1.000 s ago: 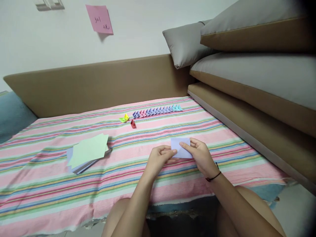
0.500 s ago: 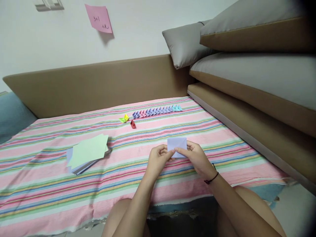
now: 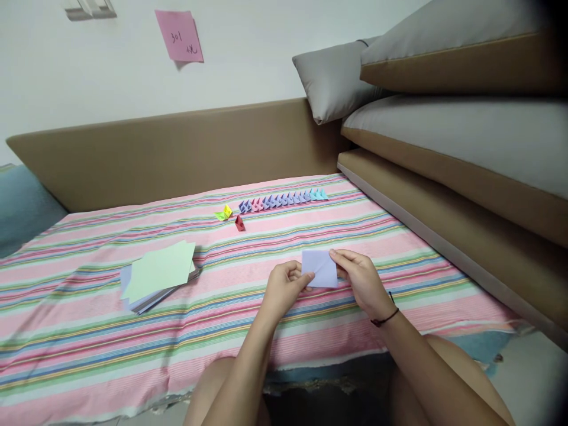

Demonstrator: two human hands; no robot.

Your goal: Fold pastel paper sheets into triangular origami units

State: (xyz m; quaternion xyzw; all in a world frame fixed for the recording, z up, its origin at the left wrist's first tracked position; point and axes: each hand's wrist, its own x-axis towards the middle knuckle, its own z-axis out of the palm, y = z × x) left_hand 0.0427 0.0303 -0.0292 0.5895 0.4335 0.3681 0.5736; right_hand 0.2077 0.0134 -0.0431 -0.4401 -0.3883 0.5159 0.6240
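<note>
Both my hands hold a small folded lilac paper (image 3: 319, 267) just above the striped cloth. My left hand (image 3: 284, 290) pinches its left edge with closed fingers. My right hand (image 3: 361, 281), with a dark cord at the wrist, pinches its right upper edge. A diagonal crease runs across the paper. Farther back lies a row of several small folded paper boats (image 3: 284, 199) in purple, pink and light blue, with a yellow-green one (image 3: 223, 213) and a red one (image 3: 239, 223) beside it.
A stack of paper sheets (image 3: 160, 275) with a pale green sheet on top lies to the left on the pink striped cloth (image 3: 89, 331). A brown padded backrest (image 3: 155, 154) runs behind. Stacked cushions (image 3: 465, 136) rise on the right. A pink note (image 3: 180, 35) hangs on the wall.
The lilac paper was turned and refolded between my hands; it now shows a diagonal crease, and my right fingers shifted from its front to its upper right edge.
</note>
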